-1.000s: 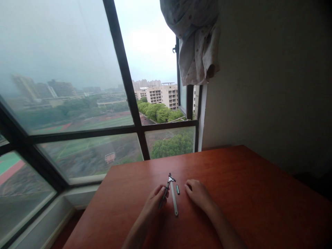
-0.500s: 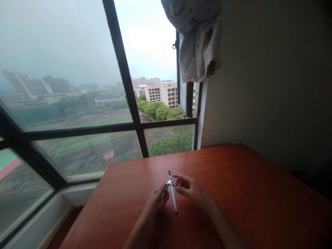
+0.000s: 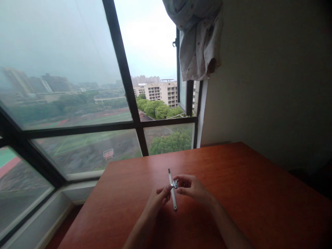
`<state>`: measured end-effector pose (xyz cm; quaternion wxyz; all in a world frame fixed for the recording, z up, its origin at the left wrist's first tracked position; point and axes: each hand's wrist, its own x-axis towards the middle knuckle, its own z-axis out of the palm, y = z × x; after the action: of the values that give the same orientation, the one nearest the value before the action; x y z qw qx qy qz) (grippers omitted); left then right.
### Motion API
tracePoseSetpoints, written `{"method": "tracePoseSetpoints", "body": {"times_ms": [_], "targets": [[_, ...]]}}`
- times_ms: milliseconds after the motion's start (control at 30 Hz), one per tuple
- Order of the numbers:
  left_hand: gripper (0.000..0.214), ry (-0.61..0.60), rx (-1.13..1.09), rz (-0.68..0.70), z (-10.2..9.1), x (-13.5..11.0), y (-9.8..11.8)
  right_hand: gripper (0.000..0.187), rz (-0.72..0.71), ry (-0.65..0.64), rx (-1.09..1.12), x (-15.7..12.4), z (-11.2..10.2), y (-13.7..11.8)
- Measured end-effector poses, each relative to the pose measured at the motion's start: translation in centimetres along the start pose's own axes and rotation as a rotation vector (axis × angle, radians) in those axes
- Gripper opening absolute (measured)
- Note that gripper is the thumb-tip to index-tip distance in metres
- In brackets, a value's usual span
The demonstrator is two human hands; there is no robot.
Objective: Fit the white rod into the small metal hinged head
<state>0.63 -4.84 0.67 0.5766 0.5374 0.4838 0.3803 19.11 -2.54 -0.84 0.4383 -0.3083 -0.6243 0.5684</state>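
Note:
My left hand is closed around the dark handle of what looks like a razor with a shiny silver head. Curved around that head, the index finger and thumb of my right hand seem to grip it from the right. Beneath the razor a slim white toothbrush lies on the table, its dark-bristled end pointing away from me and a small hole showing at the near end. The razor's head covers part of the toothbrush's middle.
The reddish-brown wooden table reaches to the window wall. Dark window frames stand beyond its far and left edges. A spotted cloth hangs by the open window pane, and a plain wall rises on the right.
The razor's head has turned toward the right, and my right hand's fingers have closed in on it. My left hand has kept its hold and shifted slightly right.

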Motion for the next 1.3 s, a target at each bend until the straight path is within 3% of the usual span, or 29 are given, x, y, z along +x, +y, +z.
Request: {"method": "tracePoseSetpoints", "body": {"times_ms": [267,533,633,700,767,833,1033,1300], "targets": [[0.066,-0.002,0.026,0.002,-0.1,0.2,-0.5,0.047,0.039,-0.009,0.076,-0.1,0.0,-0.4],[0.067,0.033,0.043,-0.042,-0.3,0.4,-0.8,0.045,0.055,-0.015,-0.007,-0.1,-0.5,-0.3],[0.067,0.09,0.033,-0.059,-0.7,0.7,-1.0,0.042,0.059,0.061,-0.23,-0.5,-2.3,-0.5],[0.066,0.113,0.017,-0.058,-1.0,0.8,-1.3,0.038,0.078,0.196,-0.52,-1.1,-4.4,-0.6],[0.065,0.118,0.004,-0.049,-1.3,1.0,-1.6,0.036,0.156,0.288,-0.798,-1.9,-6.7,-0.4],[0.065,0.116,0.01,-0.038,-1.5,1.1,-1.9,0.036,0.24,0.294,-0.931,-2.8,-9.0,0.0],[0.065,0.122,0.074,-0.023,-1.6,1.3,-2.2,0.034,0.394,0.298,-1.067,-5.0,-13.5,1.9],[0.065,0.136,0.09,-0.009,-1.7,1.1,-1.8,0.039,0.379,0.356,-0.985,-5.5,-14.1,2.1]]}}
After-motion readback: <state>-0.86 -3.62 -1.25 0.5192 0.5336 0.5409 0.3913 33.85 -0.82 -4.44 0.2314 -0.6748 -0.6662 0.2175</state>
